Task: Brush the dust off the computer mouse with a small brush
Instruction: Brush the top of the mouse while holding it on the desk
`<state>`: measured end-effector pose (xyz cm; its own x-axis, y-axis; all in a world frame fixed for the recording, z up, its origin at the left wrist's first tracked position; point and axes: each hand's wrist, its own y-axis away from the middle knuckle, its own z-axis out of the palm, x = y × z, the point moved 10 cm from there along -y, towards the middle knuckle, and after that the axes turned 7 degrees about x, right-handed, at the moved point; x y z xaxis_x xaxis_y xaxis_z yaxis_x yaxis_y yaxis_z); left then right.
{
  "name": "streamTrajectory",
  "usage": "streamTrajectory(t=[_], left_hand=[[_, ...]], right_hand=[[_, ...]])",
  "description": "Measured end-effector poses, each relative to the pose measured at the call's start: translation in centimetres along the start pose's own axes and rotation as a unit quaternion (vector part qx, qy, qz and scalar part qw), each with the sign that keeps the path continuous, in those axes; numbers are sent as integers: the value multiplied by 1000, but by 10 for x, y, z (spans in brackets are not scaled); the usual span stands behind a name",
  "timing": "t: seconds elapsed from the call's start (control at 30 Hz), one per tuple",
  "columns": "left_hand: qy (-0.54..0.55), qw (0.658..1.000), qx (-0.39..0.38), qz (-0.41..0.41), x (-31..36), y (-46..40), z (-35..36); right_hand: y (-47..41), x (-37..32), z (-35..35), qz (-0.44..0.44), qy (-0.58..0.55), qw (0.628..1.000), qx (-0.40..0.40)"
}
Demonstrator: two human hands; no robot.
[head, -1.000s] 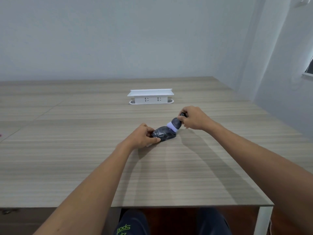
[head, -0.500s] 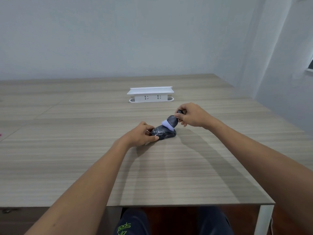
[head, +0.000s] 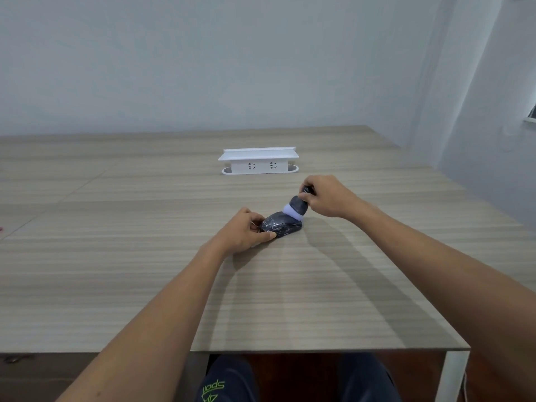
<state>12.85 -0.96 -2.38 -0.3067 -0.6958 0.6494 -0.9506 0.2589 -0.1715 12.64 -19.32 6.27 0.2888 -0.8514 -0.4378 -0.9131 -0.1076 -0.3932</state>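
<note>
A: Item one, computer mouse (head: pixel 282 226): dark, lying on the wooden table (head: pixel 116 271) near its middle, long axis running from near-left to far-right. Which end is the front cannot be told.

B: Held?

A: Left hand (head: pixel 245 232) pinches its near-left end, fingers curled round it. Right hand (head: pixel 326 195) grips the small brush (head: pixel 295 208) by its dark handle, tilted, pale lilac bristles down on the mouse's far-right end.

B: Obscured?

A: Handle mostly buried in the fist; markings on the mouse unreadable.

B: Surroundings?

A: White socket box (head: pixel 258 161) further back, well apart. Pale wall (head: pixel 203 68) behind; white table leg (head: pixel 451 375) lower right.
</note>
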Motion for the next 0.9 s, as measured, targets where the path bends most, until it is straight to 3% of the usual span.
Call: streamTrajectory(t=[0.2, 0.4, 0.53, 0.77, 0.9], left_hand=[[-11, 999, 32, 2, 5, 2, -3], [-6, 999, 50, -11, 5, 2, -4], [-7, 998, 57, -18, 7, 3, -5], [-13, 999, 36, -20, 6, 3, -5], [-18, 1000, 3, -21, 1, 0, -6]], right_hand=[[0, -14, 2, -21, -37, 999, -2], [1, -2, -1, 4, 21, 1000, 8], [3, -9, 1, 17, -47, 999, -2], [2, 8, 0, 40, 7, 999, 10], [5, -1, 4, 35, -79, 996, -7]])
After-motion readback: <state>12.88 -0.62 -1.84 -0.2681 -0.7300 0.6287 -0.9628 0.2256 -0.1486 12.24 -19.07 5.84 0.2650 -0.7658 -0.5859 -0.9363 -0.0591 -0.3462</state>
